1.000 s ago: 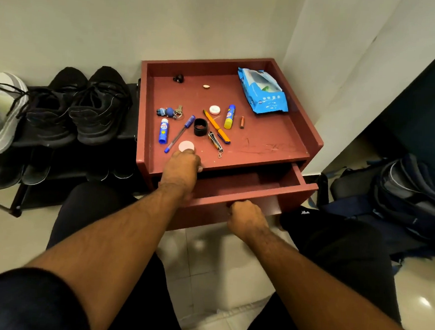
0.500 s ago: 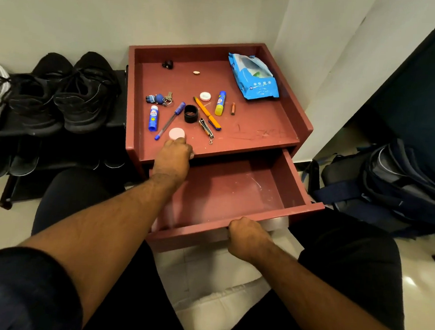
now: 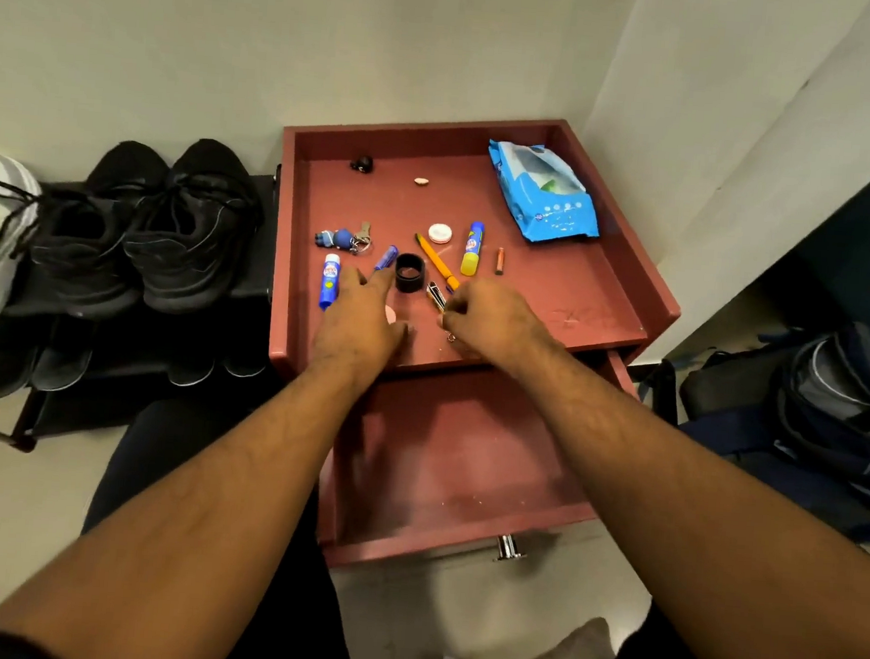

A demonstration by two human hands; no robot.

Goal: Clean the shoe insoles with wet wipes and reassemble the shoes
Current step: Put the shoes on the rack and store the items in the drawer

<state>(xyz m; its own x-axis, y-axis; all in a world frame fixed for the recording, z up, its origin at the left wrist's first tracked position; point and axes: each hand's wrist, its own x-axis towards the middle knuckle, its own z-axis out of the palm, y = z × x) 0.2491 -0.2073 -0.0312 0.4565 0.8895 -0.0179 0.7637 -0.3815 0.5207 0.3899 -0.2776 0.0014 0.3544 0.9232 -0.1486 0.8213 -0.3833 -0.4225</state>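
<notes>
Head view shows both hands over the front of a red table whose drawer stands pulled out below them. Left hand lies spread, fingers fairly wide and straight, over a pen and a round pinkish lid; it grips nothing that can be made out. Right hand has its fingers curled narrow at a small metal tool; whether they actually pinch it cannot be told. Task items are well apart from the hands: the wipes pack lies at the table's far right corner, and the black shoes sit on a rack to the left, laced, insoles presumably inside. Judgement: cleaning has not begun; the hands appear to be clearing clutter. Risks: the open drawer projects toward the knees and could be knocked; a sweeping left hand could roll the black cap, the two glue sticks or the orange pen off the front edge into the drawer or onto the floor; the keychain may snag. Writing: the wipes pack carries white print and the glue sticks bear labels, but none is legible at this size; no brand can be confirmed.
</notes>
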